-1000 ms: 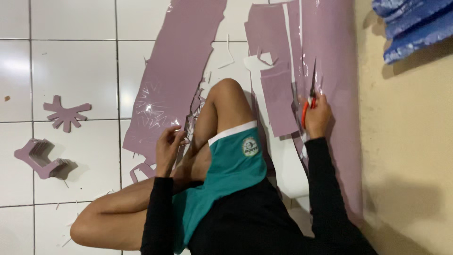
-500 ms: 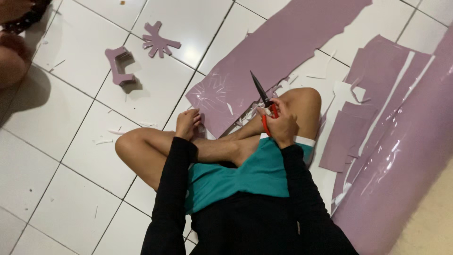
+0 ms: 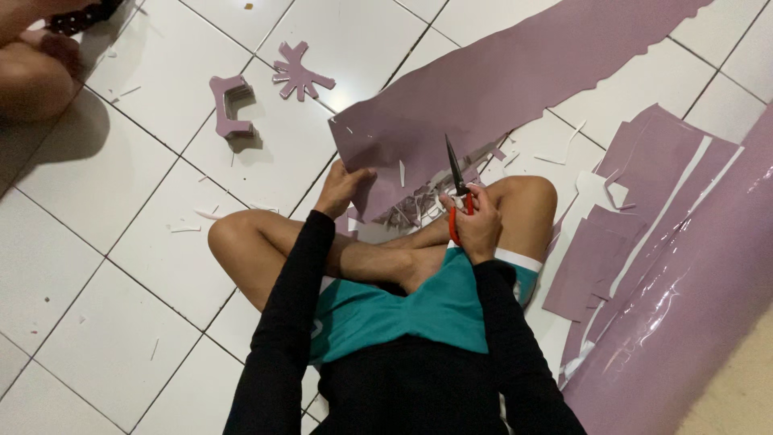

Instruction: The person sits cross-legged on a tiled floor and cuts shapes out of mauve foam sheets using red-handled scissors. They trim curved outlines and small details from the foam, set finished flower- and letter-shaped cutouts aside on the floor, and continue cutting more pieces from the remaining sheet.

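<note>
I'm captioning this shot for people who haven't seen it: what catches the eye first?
The long mauve sheet stretching across the white tiled floor toward the top right. At centre, the right hand holds red-handled scissors point-up, while the left hand grips the sheet's near edge. Two mauve cut-out shapes lie upper left.

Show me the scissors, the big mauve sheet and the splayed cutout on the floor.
scissors (image 3: 455,173), head view, on the dark blade.
mauve sheet (image 3: 499,89), head view, mid-surface.
splayed cutout (image 3: 299,75), head view, its centre.
</note>
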The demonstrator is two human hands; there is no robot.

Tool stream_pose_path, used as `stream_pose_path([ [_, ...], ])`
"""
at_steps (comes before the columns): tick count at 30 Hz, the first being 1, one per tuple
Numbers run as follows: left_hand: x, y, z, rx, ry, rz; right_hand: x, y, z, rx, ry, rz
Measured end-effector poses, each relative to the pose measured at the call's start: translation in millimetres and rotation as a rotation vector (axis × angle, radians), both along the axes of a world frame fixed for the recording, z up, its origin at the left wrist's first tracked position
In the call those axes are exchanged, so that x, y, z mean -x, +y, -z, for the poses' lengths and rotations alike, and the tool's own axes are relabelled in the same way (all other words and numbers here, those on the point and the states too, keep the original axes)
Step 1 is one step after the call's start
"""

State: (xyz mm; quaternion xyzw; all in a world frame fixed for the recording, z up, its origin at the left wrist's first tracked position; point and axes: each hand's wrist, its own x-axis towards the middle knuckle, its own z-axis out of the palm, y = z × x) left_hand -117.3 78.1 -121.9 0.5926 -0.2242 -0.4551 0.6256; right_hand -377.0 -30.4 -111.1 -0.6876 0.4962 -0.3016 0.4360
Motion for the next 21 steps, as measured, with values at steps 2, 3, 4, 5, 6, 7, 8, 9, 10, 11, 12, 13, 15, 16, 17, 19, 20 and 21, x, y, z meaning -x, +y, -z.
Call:
stream_pose_path([
  [2,-12,0,-11,0.022,0.111,0.058,0,4,1,-0.260,-0.126,0.051],
  [3,-15,1,-17,0.032,0.169,0.085,-3,6,2,-0.120,-0.244,-0.021],
  [4,-14,2,-21,0.011,0.163,0.099,-8,8,2,0.020,-0.361,-0.098],
  [5,-10,3,-25,-0.009,0.159,0.110,-13,11,1,0.157,-0.475,-0.182],
  [6,-4,3,-27,-0.027,0.154,0.114,-17,16,0,0.147,-0.370,-0.149],
  [7,2,3,-28,-0.009,0.181,0.088,-23,22,-2,0.145,-0.271,-0.124],
  [8,8,2,-27,0.016,0.199,0.054,-32,24,-4,0.149,-0.182,-0.108],
  [9,13,1,-25,0.042,0.216,0.016,-39,26,-7,0.271,-0.187,-0.148],
  [10,16,1,-23,0.069,0.200,0.040,-45,30,-8,0.389,-0.195,-0.188],
  [11,19,1,-19,0.093,0.187,0.065,-48,35,-9,0.502,-0.200,-0.225],
  [12,20,1,-15,0.114,0.176,0.095,-50,39,-9,0.304,-0.103,-0.240],
  [13,20,2,-11,0.029,0.106,0.092,-51,42,-8,0.109,0.000,-0.254],
  [15,20,6,-3,-0.149,-0.022,0.089,-50,48,-2,-0.189,-0.081,-0.309],
  [16,20,9,0,-0.115,-0.014,0.081,-51,50,2,-0.294,-0.271,-0.346],
  [17,21,11,2,-0.080,-0.005,0.074,-53,50,7,-0.400,-0.458,-0.380],
  [19,23,17,8,-0.093,-0.047,0.046,-54,47,15,-0.494,-0.434,-0.358],
  [20,24,20,10,-0.145,-0.095,0.025,-53,46,19,-0.545,-0.420,-0.341],
  [21,26,23,12,-0.200,-0.141,0.005,-53,45,22,-0.545,-0.456,-0.352],
])
